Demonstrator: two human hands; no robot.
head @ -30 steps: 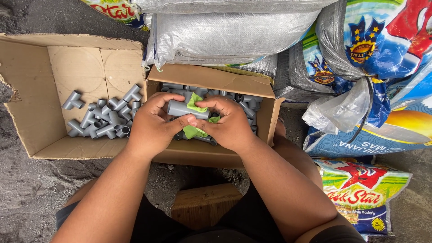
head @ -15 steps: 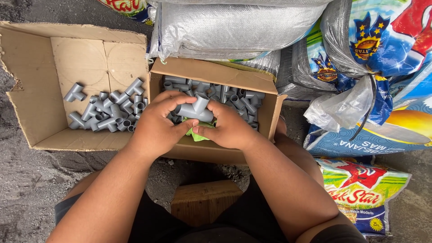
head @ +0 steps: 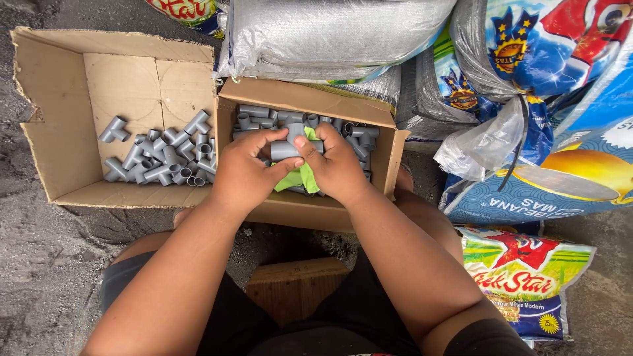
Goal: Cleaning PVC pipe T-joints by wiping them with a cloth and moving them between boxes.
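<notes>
Both hands meet over the smaller cardboard box [head: 390, 166] and together hold one grey T-shaped pipe fitting [head: 287, 146]. My left hand [head: 247, 173] grips its left end with the fingers curled over the top. My right hand [head: 337, 165] presses on its right end and also holds a bright green cloth [head: 300, 178] that hangs below the fitting. Several more grey fittings [head: 264, 117] lie in this box behind the hands.
A larger open cardboard box [head: 59, 132] at the left holds a heap of grey T fittings [head: 161, 157]. Woven and printed sacks [head: 330, 33] are stacked behind and at the right. A wooden stool [head: 297, 290] shows between my legs on a rough grey floor.
The view has shifted slightly. The fitting has turned in my hands, so its side branch now points up, and the green cloth now hangs lower beneath it.
</notes>
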